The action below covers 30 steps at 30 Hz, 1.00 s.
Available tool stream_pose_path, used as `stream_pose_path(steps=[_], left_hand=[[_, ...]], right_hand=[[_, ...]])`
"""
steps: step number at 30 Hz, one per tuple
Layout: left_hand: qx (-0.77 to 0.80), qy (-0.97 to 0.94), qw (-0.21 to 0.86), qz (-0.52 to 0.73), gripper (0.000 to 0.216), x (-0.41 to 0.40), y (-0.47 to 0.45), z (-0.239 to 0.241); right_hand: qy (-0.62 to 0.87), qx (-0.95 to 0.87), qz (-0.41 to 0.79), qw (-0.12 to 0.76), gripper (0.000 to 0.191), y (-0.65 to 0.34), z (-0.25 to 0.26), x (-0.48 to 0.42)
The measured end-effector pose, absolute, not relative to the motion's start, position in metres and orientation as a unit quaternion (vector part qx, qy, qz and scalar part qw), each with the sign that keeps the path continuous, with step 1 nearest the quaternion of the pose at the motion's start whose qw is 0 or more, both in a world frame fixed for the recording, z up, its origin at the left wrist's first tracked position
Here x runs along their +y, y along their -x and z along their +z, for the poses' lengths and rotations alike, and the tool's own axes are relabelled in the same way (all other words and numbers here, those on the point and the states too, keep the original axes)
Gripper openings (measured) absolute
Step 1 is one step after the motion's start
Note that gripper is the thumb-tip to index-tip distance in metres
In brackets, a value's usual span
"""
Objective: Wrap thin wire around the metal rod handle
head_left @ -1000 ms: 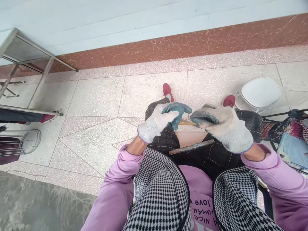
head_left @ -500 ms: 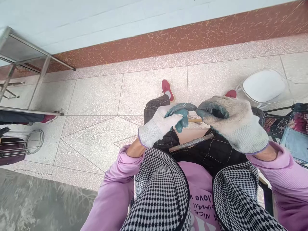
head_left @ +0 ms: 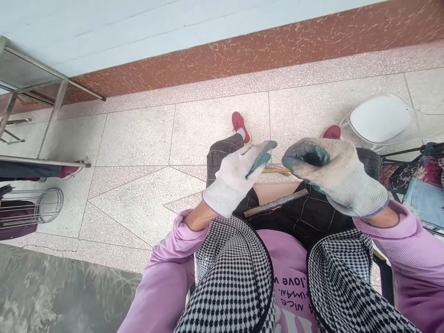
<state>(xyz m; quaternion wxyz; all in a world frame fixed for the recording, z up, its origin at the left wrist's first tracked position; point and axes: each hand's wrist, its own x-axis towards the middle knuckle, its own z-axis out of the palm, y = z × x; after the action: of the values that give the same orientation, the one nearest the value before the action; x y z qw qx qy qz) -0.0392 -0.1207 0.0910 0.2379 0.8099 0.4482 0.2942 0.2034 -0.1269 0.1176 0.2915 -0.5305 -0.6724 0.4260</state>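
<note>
Both my hands wear white knitted gloves with blue-green coated fingers. My left hand (head_left: 243, 166) is above my lap, its fingers pressed together in a pinch near a fine strand at the tips, too thin to name. Opposite it, my right hand (head_left: 329, 173) is curled, thumb against index finger. A thin yellow stick (head_left: 275, 170) spans the gap below the fingertips; its right end disappears behind my right hand, which appears to grip it. Across my dark checked lap lies a rod (head_left: 276, 203) wrapped in silvery wire or thread, touched by neither hand.
A white stool seat (head_left: 380, 118) stands at right, beside a rack with folded clothes (head_left: 425, 203). At left are a metal-framed table (head_left: 52, 162), another person's shoe (head_left: 71, 170) and a wire basket (head_left: 48, 206). A wall with a red-brown base (head_left: 194, 69) runs behind.
My left hand has turned over, its curled fingers straightening, so its back now faces up. More of the yellow stick shows. My right hand has stayed nearly in place.
</note>
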Motion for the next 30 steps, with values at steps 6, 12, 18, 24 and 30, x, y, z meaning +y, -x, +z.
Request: stream_pose_path(steps=[6,12,18,24,30], left_hand=[[0.487,-0.843,0.112,0.198,0.038,-0.122,0.036,0.093],[0.507,-0.806,0.21,0.219,0.037,-0.121,0.036,0.097],[0.43,-0.63,0.59,0.264,0.04,-0.122,0.044,0.115],[0.456,-0.608,0.603,0.242,0.037,-0.12,0.041,0.122],[0.45,-0.63,0.598,0.21,0.027,-0.12,0.041,0.119]], right_hand=[[0.525,-0.637,0.478,0.301,0.009,-0.198,0.118,-0.122],[0.53,-0.628,0.484,0.3,0.012,-0.197,0.117,-0.123],[0.546,-0.742,0.297,0.25,0.021,-0.206,0.128,-0.128],[0.473,-0.853,0.15,0.162,0.02,-0.213,0.125,-0.125],[0.455,-0.872,0.108,0.147,0.019,-0.219,0.116,-0.123]])
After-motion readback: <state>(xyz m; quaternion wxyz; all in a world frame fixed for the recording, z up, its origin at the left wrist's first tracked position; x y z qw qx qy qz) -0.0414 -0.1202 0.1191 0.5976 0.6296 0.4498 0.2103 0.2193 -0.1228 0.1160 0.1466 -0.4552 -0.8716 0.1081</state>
